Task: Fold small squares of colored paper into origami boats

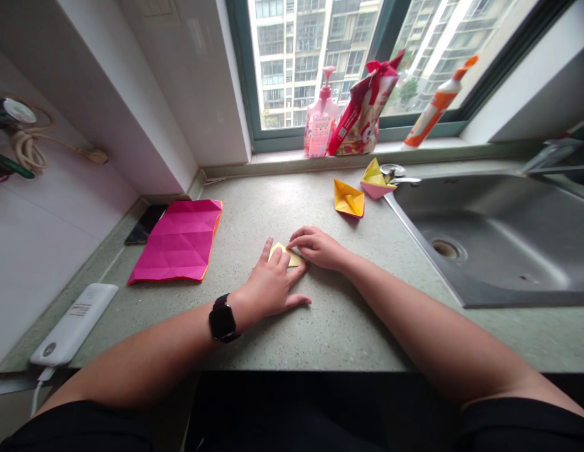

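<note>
A small folded yellow paper (291, 255) lies flat on the green speckled counter (329, 326). My left hand (272, 285), with a black watch on its wrist, presses down on the paper's near side, palm flat. My right hand (317, 246) rests its fingertips on the paper's right edge. Most of the paper is hidden under both hands. Two finished paper boats stand farther back: a yellow-orange paper boat (348, 199) and a yellow-and-pink paper boat (375, 179).
A creased pink paper sheet (181, 240) lies left, beside a dark phone (146, 223). A white power bank (75, 324) sits near the front left edge. The steel sink (494, 232) is on the right. A pink pump bottle (321, 119), a red bag (365, 107) and an orange-capped bottle (438, 103) stand on the windowsill.
</note>
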`<state>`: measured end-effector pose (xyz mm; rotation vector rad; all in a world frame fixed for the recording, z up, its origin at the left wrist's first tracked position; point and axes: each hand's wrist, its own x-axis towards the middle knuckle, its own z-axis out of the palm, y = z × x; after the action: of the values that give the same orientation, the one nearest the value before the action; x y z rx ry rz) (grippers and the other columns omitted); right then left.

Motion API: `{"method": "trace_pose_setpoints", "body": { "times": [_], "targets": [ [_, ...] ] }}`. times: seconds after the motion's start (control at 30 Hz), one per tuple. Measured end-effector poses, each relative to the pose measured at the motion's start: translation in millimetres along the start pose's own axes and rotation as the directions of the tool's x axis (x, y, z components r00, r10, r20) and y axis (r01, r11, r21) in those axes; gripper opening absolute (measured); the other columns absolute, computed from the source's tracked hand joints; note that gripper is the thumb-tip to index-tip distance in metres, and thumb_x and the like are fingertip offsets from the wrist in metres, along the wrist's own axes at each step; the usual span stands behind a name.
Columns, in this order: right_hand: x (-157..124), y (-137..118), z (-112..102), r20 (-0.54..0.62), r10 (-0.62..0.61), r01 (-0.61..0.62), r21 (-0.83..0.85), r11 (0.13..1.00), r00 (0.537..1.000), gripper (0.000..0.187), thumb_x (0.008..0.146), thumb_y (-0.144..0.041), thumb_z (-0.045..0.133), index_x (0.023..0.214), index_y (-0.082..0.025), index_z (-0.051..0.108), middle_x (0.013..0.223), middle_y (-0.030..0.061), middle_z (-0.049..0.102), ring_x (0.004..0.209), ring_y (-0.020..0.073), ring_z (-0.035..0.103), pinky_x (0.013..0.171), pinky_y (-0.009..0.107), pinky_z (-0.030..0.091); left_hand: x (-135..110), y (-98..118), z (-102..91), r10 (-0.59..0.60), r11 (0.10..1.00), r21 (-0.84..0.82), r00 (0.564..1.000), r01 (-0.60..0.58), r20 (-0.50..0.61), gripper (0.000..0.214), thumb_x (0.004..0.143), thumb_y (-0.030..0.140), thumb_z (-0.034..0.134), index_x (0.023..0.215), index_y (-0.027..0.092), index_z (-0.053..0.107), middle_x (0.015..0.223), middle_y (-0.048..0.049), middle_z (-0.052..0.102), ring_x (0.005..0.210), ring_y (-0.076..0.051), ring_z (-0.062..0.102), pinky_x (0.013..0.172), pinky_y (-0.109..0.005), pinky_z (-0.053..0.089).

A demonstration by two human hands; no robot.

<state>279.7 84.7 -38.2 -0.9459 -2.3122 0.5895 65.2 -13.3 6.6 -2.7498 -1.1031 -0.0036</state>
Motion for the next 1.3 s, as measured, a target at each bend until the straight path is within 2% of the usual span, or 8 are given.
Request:
{"method": "trace_pose_setpoints", "body": {
  "times": [0.17,0.33,0.63,0.87,0.93,1.07,1.17,1.3],
  "targets": [
    [-3.1,-6.4,-1.9,0.025,-0.006,0.007,-0.027,1.000,1.000,0.023,0.101,-0.022,0.070,0.116,-0.027,0.086,0.121,0.0103,0.076,0.117,0.0266,0.069,0.110,0.049,0.053,-15.5,-15.5,1.4,-0.032,0.991,-0.129,0.999,0.032,-0.001,0.070,0.104,0.073,0.056,0.155,0.024,0.063,0.148,-0.0200,0.066,0.149,-0.041,0.052,0.134,-0.073,0.011],
    [-5.8,-10.5,-1.8,0.043,-0.007,0.012,-0.104,0.995,0.999,0.029,0.094,-0.029,0.081,0.124,-0.029,0.083,0.126,0.0108,0.074,0.120,0.0292,0.067,0.111,0.052,0.052,-33.3,-34.1,-0.5,-0.045,0.959,-0.278,0.999,0.051,0.027,0.043,0.113,0.051,0.050,0.143,0.027,0.070,0.158,-0.0124,0.063,0.153,-0.035,0.051,0.134,-0.075,0.012],
    [-8.3,-16.2,-1.7,0.062,0.035,-0.025,-0.147,0.989,0.997,0.031,0.095,-0.030,0.082,0.126,-0.031,0.082,0.131,0.0104,0.072,0.125,0.0298,0.066,0.111,0.052,0.052,-61.1,-48.8,3.4,-0.193,0.910,-0.367,0.980,0.195,0.043,0.036,0.114,0.038,0.047,0.133,0.027,0.075,0.161,-0.0086,0.063,0.155,-0.035,0.050,0.131,-0.075,0.024],
    [-8.1,-15.8,-3.8,0.082,0.015,-0.002,-0.162,0.987,0.997,0.029,0.097,-0.030,0.080,0.126,-0.029,0.081,0.131,0.0121,0.072,0.124,0.0300,0.067,0.112,0.053,0.053,-83.8,-62.8,-0.8,-0.270,0.920,-0.288,0.963,0.266,0.027,0.034,0.111,0.033,0.048,0.119,0.024,0.080,0.158,-0.0089,0.065,0.147,-0.037,0.056,0.127,-0.074,0.033],
    [-7.9,-15.5,-4.0,0.082,0.014,-0.001,-0.158,0.987,0.997,0.028,0.097,-0.031,0.079,0.125,-0.030,0.082,0.131,0.0119,0.072,0.124,0.0303,0.067,0.112,0.054,0.053,-80.8,-73.2,-7.6,-0.256,0.925,-0.285,0.966,0.250,0.016,0.033,0.110,0.031,0.049,0.112,0.022,0.081,0.152,-0.0102,0.068,0.140,-0.036,0.061,0.125,-0.072,0.037],
    [-7.8,-14.8,-3.2,0.072,0.017,-0.006,-0.149,0.989,0.997,0.029,0.096,-0.031,0.081,0.125,-0.030,0.082,0.131,0.0125,0.072,0.122,0.0316,0.067,0.111,0.057,0.054,-50.7,-88.2,-18.9,-0.342,0.893,-0.346,0.934,0.288,-0.103,0.027,0.110,0.028,0.051,0.109,0.018,0.076,0.129,-0.0131,0.075,0.119,-0.030,0.069,0.107,-0.051,0.056],
    [-8.5,-15.7,-2.8,0.063,0.023,-0.013,-0.156,0.988,0.998,0.032,0.095,-0.031,0.081,0.127,-0.029,0.081,0.131,0.0127,0.072,0.122,0.0319,0.067,0.111,0.057,0.054,-20.4,-82.8,-14.4,-0.363,0.867,-0.407,0.924,0.287,-0.121,0.022,0.107,0.038,0.063,0.114,0.019,0.071,0.117,-0.0107,0.074,0.109,-0.028,0.070,0.099,-0.044,0.057],
    [-10.3,-18.6,-3.3,0.059,0.034,-0.024,-0.169,0.985,0.998,0.035,0.097,-0.030,0.079,0.132,-0.029,0.078,0.133,0.0128,0.072,0.124,0.0318,0.066,0.111,0.056,0.054,-5.0,-69.2,2.7,-0.331,0.871,-0.412,0.939,0.266,-0.092,0.047,0.096,0.044,0.081,0.131,0.017,0.063,0.126,-0.0125,0.071,0.117,-0.031,0.066,0.101,-0.046,0.055]
  ]
}}
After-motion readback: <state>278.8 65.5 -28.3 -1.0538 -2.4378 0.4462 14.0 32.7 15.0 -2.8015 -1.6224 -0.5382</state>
